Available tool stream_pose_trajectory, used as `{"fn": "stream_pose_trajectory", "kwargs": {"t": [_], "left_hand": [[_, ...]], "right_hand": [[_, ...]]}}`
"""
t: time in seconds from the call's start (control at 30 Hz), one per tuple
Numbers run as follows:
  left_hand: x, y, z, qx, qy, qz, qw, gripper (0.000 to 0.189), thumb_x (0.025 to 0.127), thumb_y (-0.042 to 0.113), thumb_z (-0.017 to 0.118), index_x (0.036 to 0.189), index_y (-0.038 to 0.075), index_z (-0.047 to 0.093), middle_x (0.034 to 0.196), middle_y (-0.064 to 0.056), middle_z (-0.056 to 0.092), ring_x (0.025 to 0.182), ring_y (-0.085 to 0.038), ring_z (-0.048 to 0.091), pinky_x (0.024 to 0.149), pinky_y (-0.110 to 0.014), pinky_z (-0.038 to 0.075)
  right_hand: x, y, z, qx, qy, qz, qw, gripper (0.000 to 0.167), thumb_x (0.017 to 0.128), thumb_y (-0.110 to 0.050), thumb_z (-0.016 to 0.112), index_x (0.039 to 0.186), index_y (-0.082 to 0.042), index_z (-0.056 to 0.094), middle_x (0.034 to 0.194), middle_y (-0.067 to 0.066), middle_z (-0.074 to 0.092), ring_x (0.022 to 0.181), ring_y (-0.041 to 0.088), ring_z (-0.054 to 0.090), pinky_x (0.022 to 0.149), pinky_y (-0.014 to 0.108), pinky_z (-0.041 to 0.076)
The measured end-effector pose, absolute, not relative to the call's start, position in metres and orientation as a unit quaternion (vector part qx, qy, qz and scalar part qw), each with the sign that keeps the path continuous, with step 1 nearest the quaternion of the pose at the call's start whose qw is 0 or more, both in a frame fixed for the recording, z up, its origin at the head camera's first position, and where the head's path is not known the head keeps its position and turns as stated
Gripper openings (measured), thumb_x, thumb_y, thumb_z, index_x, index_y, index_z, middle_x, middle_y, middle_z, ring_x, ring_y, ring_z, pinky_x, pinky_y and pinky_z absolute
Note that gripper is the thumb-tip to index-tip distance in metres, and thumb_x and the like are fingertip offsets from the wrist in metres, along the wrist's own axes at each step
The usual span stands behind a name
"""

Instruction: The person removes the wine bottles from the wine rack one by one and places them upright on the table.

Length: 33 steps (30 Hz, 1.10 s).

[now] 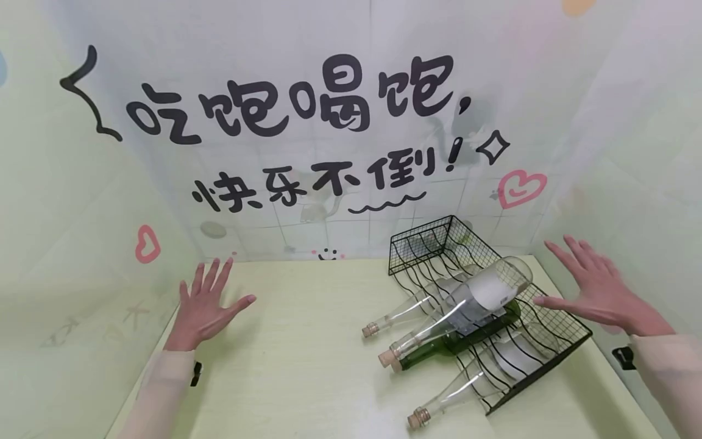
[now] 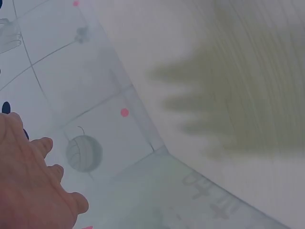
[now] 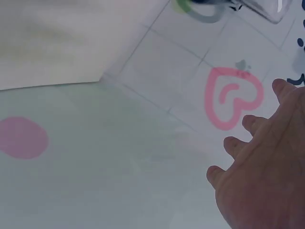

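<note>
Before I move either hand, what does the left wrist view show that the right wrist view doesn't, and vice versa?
Only the left wrist view: the left hand, a grey ball drawing and a shadow with finger-like streaks.
Only the right wrist view: the right hand, a pink heart with a swirl inside, and what looks like part of a clear bottle at the top edge.
Both: the pale tabletop and a wall with grid lines.

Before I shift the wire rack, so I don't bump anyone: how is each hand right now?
Left hand: open, fingers spread, holding nothing.
Right hand: open, fingers spread, holding nothing.
</note>
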<state>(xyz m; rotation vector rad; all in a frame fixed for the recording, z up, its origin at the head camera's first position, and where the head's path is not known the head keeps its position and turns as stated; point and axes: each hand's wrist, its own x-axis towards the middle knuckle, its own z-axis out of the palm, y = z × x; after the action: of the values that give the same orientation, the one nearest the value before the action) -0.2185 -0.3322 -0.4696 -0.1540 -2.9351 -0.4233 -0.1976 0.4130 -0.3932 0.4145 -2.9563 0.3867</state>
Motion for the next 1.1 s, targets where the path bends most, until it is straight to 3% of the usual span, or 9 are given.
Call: {"fn": "stream_pose_trajectory", "kwargs": {"t": [0.37, 0.6, 0.83, 1.1], "left_hand": [[-0.22, -0.313, -0.466, -0.057, -0.973, -0.211, 0.074, 0.1, 0.096, 0.067, 0.054, 0.165, 0.027, -0.006, 0.173, -0.015, -0.003, 0.158, -0.046, -0.011, 0.113, -0.083, -0.001], [-0.219, -0.299, -0.466, -0.072, -0.962, -0.254, 0.067, 0.098, 0.098, 0.062, 0.055, 0.165, 0.026, -0.007, 0.174, -0.006, -0.009, 0.159, -0.041, -0.012, 0.116, -0.08, -0.001], [-0.219, -0.283, -0.466, -0.089, -0.94, -0.323, 0.056, 0.093, 0.102, 0.054, 0.055, 0.166, 0.025, -0.005, 0.174, -0.007, -0.007, 0.159, -0.038, -0.013, 0.119, -0.077, -0.005], [-0.216, -0.263, -0.473, -0.089, -0.912, -0.399, 0.022, 0.085, 0.105, 0.049, 0.051, 0.163, 0.038, -0.009, 0.174, -0.007, -0.009, 0.159, -0.038, -0.014, 0.113, -0.084, 0.002]], "right_hand": [[-0.204, 0.375, -0.375, 0.227, -0.961, 0.124, 0.101, 0.121, 0.067, -0.054, 0.089, 0.164, -0.025, 0.023, 0.172, 0.018, 0.013, 0.154, 0.051, 0.016, 0.11, 0.077, 0.021], [-0.21, 0.353, -0.373, 0.268, -0.952, 0.113, 0.094, 0.123, 0.064, -0.061, 0.089, 0.163, -0.023, 0.026, 0.172, 0.017, 0.014, 0.155, 0.048, 0.015, 0.112, 0.077, 0.022], [-0.215, 0.334, -0.371, 0.301, -0.945, 0.104, 0.075, 0.123, 0.062, -0.061, 0.09, 0.162, -0.025, 0.028, 0.171, 0.017, 0.018, 0.155, 0.048, 0.016, 0.116, 0.075, 0.02], [-0.219, 0.316, -0.375, 0.333, -0.939, 0.075, 0.038, 0.119, 0.059, -0.048, 0.094, 0.159, -0.025, 0.035, 0.17, 0.015, 0.022, 0.153, 0.049, 0.02, 0.117, 0.074, 0.021]]}}
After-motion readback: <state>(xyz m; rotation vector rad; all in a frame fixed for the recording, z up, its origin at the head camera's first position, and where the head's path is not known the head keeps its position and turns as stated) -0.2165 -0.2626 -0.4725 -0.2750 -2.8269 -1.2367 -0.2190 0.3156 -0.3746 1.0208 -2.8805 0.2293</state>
